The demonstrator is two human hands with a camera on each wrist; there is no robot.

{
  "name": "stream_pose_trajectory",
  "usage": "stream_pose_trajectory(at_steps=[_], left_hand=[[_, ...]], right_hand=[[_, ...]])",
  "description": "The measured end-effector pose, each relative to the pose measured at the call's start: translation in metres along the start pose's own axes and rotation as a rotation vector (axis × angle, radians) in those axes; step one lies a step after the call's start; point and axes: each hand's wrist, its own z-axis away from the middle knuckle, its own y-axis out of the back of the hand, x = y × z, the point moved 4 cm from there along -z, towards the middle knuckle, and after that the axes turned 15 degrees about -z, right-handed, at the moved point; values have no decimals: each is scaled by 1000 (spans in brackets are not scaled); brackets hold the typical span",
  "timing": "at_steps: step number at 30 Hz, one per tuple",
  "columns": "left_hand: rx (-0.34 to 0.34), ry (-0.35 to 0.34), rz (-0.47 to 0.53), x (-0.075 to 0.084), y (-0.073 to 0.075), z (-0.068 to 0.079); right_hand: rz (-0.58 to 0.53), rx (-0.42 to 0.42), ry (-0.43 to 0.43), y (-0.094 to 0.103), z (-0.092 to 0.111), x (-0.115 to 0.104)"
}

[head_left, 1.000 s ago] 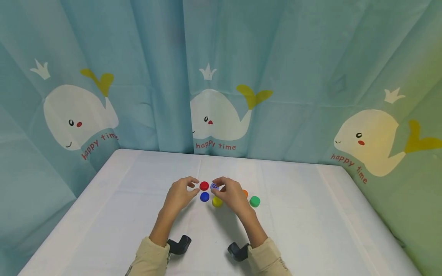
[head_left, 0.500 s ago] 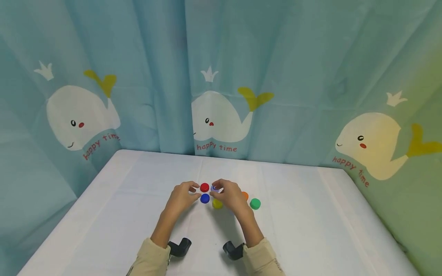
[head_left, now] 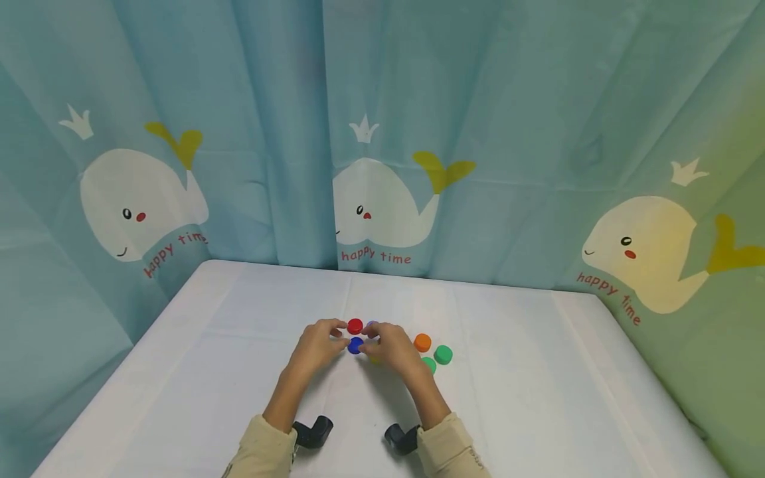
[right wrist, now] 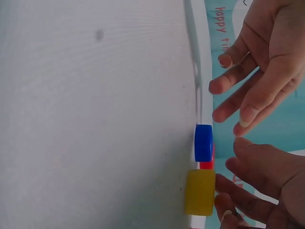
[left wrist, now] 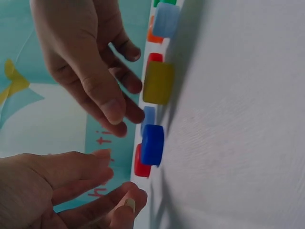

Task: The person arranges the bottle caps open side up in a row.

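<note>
Both hands hover over a group of round plastic caps, fingers loosely curved and thumbs apart from them, holding nothing. My left hand (head_left: pixel 319 345) is left of a red cap (head_left: pixel 355 326) and a dark blue cap (head_left: pixel 356 346). Opposite it, my right hand (head_left: pixel 391 346) partly covers a light purple-blue cap (head_left: pixel 372 324) and a yellow cap (head_left: pixel 375 360), its thumb tip overlapping the blue cap's right edge. From the left wrist, the blue cap (left wrist: pixel 153 145) and yellow cap (left wrist: pixel 158 83) stand below the fingertips. The right wrist view shows the blue cap (right wrist: pixel 203 143) beside the yellow cap (right wrist: pixel 200 192).
Right of the right hand lie an orange cap (head_left: pixel 422 342), a green cap (head_left: pixel 443 354) and another green cap (head_left: pixel 428 364). The left wrist view shows a second red cap (left wrist: pixel 155 57). Behind the white table (head_left: pixel 526 385) hangs a whale-print curtain (head_left: pixel 508 133).
My right hand has shifted left and closer to the person, nearing the left hand and the blue cap. The orange cap and a second green cap have come into view; the left hand barely moved.
</note>
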Motion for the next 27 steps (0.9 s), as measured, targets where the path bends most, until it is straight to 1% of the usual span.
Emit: stream_pose_trajectory(at_steps=[3, 8, 12, 15, 19, 23, 27], left_hand=[[-8, -6, -1, 0, -3, 1], [-7, -5, -3, 1, -6, 0], [-15, 0, -8, 0, -8, -1], [-23, 4, -12, 1, -9, 0], [-38, 6, -13, 2, -11, 0], [-38, 1, -14, 4, -13, 0], [-39, -1, -8, 4, -14, 1]], right_hand=[[10, -11, 10, -3, -1, 0], [41, 3, 28, -6, -1, 0], [45, -17, 37, -9, -1, -1], [77, -22, 41, -10, -1, -2], [128, -1, 43, -10, 0, -1], [126, 13, 52, -9, 1, 0], [128, 8, 67, -10, 1, 1]])
